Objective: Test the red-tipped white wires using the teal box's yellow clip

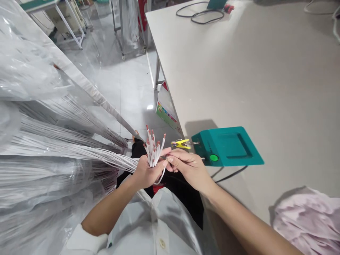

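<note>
My left hand (150,173) is wrapped round a bundle of white wires (152,152), their reddish-copper ends fanning upward. Behind that hand the wires run off to the left. My right hand (187,166) is closed in a pinch beside my left thumb, where one white wire bends round below the bundle; its fingertips appear to hold that wire's end, though the fingers partly cover it. Just beyond my right hand, a yellow clip (181,143) is fixed to the side of a teal box (231,146) with a round green button (214,158).
The teal box stands at the near edge of a pale table (239,81), with a black cable below it. Pink cloth (308,219) lies at the lower right. Plastic-wrapped wire bundles (66,148) fill the left side. A black cable loop (207,16) lies at the back.
</note>
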Demonstrator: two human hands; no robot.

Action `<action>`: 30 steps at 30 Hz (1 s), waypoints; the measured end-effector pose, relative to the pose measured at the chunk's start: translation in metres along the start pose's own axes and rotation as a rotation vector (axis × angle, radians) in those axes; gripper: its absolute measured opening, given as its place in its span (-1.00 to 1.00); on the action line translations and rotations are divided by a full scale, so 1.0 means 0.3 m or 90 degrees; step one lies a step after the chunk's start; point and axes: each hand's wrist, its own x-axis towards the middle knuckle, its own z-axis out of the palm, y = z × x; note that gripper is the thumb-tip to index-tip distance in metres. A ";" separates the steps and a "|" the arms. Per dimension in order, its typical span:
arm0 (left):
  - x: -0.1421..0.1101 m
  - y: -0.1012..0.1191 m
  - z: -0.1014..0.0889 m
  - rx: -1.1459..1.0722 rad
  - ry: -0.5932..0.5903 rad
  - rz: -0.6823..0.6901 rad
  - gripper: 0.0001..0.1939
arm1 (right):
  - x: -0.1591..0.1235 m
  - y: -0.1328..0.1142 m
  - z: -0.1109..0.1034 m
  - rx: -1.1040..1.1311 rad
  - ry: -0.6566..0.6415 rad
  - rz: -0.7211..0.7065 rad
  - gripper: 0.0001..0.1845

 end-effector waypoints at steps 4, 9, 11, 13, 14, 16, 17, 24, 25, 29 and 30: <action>-0.014 -0.014 -0.009 0.033 -0.047 0.009 -0.59 | -0.003 0.032 0.021 0.195 0.001 0.089 -0.80; -0.016 -0.040 -0.015 0.070 -0.018 -0.012 -0.68 | -0.016 0.059 0.037 0.145 0.013 0.123 -0.78; -0.012 -0.053 -0.015 0.065 0.015 -0.049 -0.58 | -0.022 0.065 0.038 0.001 0.070 0.051 -0.79; -0.006 -0.065 -0.013 0.066 0.065 -0.080 -0.51 | -0.028 0.068 0.037 -0.148 0.158 -0.040 -0.79; -0.003 -0.070 -0.012 0.068 0.093 -0.087 -0.50 | -0.031 0.069 0.036 -0.209 0.194 -0.084 -0.77; 0.002 -0.078 -0.008 0.076 0.138 -0.081 -0.51 | -0.035 0.065 0.036 -0.287 0.218 -0.148 -0.76; 0.003 -0.081 -0.005 0.084 0.142 -0.073 -0.54 | -0.035 0.061 0.036 -0.301 0.210 -0.173 -0.77; -0.007 -0.087 0.000 0.138 0.033 -0.054 -0.71 | -0.019 0.033 0.041 -0.187 0.161 -0.145 -0.85; -0.008 -0.086 -0.002 0.124 0.033 -0.053 -0.71 | -0.018 0.032 0.041 -0.169 0.166 -0.124 -0.83; -0.012 -0.085 -0.016 0.058 0.075 -0.035 -0.64 | -0.022 0.031 0.040 -0.109 0.179 -0.080 -0.69; -0.012 -0.085 -0.019 0.040 0.092 -0.031 -0.62 | -0.023 0.029 0.040 -0.103 0.174 -0.082 -0.66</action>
